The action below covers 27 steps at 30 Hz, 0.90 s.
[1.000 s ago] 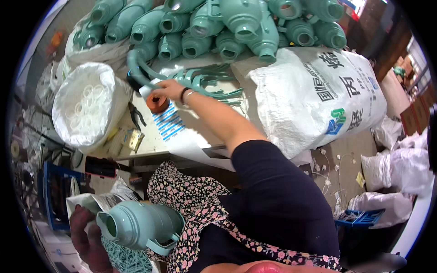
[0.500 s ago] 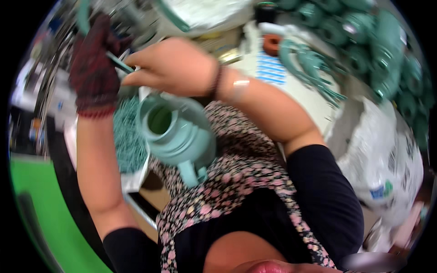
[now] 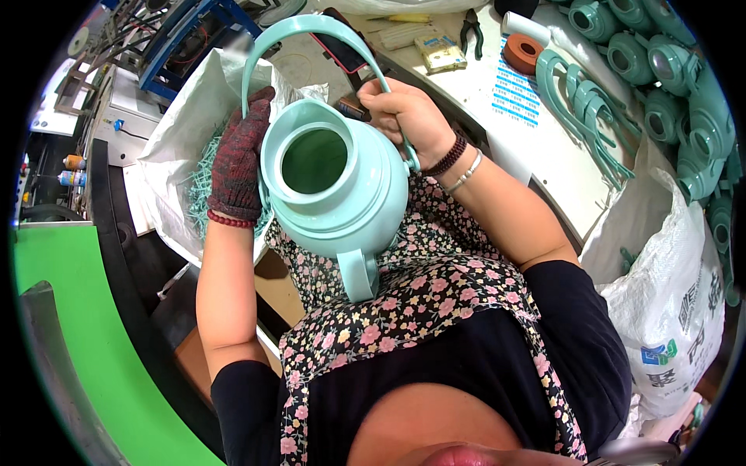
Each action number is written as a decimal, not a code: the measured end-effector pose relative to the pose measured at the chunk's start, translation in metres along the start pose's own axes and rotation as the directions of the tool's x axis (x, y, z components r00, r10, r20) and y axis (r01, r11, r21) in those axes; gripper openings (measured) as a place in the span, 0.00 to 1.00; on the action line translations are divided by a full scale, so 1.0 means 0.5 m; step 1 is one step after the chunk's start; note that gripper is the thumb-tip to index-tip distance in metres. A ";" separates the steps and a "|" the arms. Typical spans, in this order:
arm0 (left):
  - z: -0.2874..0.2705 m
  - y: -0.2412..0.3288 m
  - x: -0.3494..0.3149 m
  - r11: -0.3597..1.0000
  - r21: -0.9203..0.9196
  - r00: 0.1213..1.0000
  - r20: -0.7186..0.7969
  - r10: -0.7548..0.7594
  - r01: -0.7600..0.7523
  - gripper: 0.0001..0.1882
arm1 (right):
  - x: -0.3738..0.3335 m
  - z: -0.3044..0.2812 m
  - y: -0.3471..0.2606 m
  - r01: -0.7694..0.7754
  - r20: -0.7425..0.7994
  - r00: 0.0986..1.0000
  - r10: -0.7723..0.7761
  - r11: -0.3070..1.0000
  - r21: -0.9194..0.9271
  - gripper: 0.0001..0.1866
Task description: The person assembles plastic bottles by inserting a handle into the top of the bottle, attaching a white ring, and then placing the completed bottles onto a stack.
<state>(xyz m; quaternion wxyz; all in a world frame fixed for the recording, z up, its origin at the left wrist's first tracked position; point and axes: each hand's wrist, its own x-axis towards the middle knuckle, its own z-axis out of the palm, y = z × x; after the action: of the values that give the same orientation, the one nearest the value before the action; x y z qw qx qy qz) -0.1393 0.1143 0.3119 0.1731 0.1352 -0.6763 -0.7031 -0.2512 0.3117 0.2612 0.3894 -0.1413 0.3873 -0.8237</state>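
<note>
A pale teal plastic jug body (image 3: 342, 210) rests upright against my apron, its round mouth open and its side grip pointing toward me. A thin teal carrying handle (image 3: 309, 28) arches beyond the mouth. My left hand (image 3: 239, 159), in a dark red and black knit glove, closes on the handle's left end beside the jug. My bare right hand (image 3: 404, 116) has its fingers curled round the handle's right side, just above where it meets the jug. The inside of my left hand is partly hidden.
Left, a white sack (image 3: 175, 155) holds thin teal strips. Loose teal handles (image 3: 579, 109), an orange-brown tape roll (image 3: 525, 51) and black pliers (image 3: 471, 35) lie on the white table. Teal jug bodies (image 3: 660, 116) pile up at far right, above another white sack (image 3: 660, 287). A green surface (image 3: 78, 326) lies left.
Both hands came back from the far left toward the jug. The carrying handle now arches at the jug, with my right hand at its right side and my left at its left.
</note>
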 end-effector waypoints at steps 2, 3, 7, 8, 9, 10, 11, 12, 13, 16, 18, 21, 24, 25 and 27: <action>-0.014 -0.015 -0.002 0.998 0.059 0.999 0.044 -0.004 0.002 0.22 | -0.023 0.002 0.004 0.020 -0.039 0.999 -0.017 0.998 0.064 0.02; -0.013 -0.022 -0.009 0.993 -0.078 0.996 0.035 -0.082 0.085 0.22 | -0.031 0.003 0.008 0.028 -0.068 0.997 -0.023 0.997 0.078 0.03; 0.035 -0.006 -0.032 0.886 -0.396 0.966 0.015 -0.258 0.242 0.19 | -0.034 0.000 0.020 0.043 -0.170 0.985 -0.034 0.998 0.045 0.04; 0.025 -0.026 -0.019 0.967 -0.204 0.988 0.025 -0.151 0.153 0.16 | -0.020 -0.004 0.029 0.079 -0.225 0.970 -0.097 0.993 -0.090 0.04; 0.022 -0.041 -0.018 0.973 -0.173 0.988 0.019 -0.154 0.155 0.14 | -0.013 -0.015 0.034 0.026 -0.143 0.990 -0.014 0.996 0.084 0.03; 0.024 -0.055 -0.013 0.976 -0.147 0.987 0.018 -0.161 0.162 0.12 | -0.012 -0.042 0.036 -0.042 -0.084 0.995 0.054 0.990 0.132 0.04; 0.050 -0.043 -0.016 0.922 -0.296 0.965 0.007 -0.260 0.251 0.10 | -0.012 -0.066 0.029 -0.108 -0.026 0.993 0.114 0.978 0.176 0.06; 0.021 -0.074 -0.009 0.897 -0.346 0.960 0.152 -0.234 0.274 0.10 | -0.021 -0.057 0.023 -0.133 0.106 0.988 0.111 0.963 0.233 0.10; 0.035 -0.055 -0.022 0.896 -0.330 0.955 0.079 -0.287 0.297 0.11 | -0.029 -0.058 0.016 -0.156 0.212 0.972 0.096 0.945 0.289 0.13; 0.043 -0.044 -0.030 0.907 -0.340 0.968 0.062 -0.243 0.250 0.11 | -0.028 -0.070 0.021 -0.206 0.364 0.930 0.052 0.894 0.398 0.19; 0.045 -0.030 -0.044 0.898 -0.395 0.980 0.119 -0.162 0.197 0.11 | -0.035 -0.061 0.020 -0.167 0.368 0.930 0.015 0.907 0.385 0.18; 0.022 -0.031 -0.070 0.811 -0.546 0.975 0.177 -0.135 0.211 0.14 | -0.041 -0.052 0.017 -0.133 0.361 0.932 0.004 0.934 0.331 0.17; 0.022 -0.029 -0.085 0.818 -0.545 0.983 0.082 -0.167 0.184 0.18 | -0.040 -0.033 0.013 -0.190 0.381 0.924 0.045 0.916 0.353 0.16; 0.030 -0.028 -0.089 0.813 -0.557 0.983 0.033 -0.180 0.168 0.18 | -0.043 -0.033 0.016 -0.162 0.364 0.931 0.029 0.927 0.339 0.16; 0.035 -0.037 -0.088 0.974 -0.078 0.972 -0.118 0.202 -0.211 0.19 | -0.049 -0.022 0.020 -0.049 0.317 0.947 -0.053 0.951 0.304 0.18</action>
<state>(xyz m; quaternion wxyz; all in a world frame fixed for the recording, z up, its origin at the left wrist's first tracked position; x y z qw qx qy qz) -0.1081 0.1495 0.2921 0.2881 0.0945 -0.6438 -0.7025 -0.2357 0.3319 0.2479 0.4638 -0.2115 0.1852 -0.8401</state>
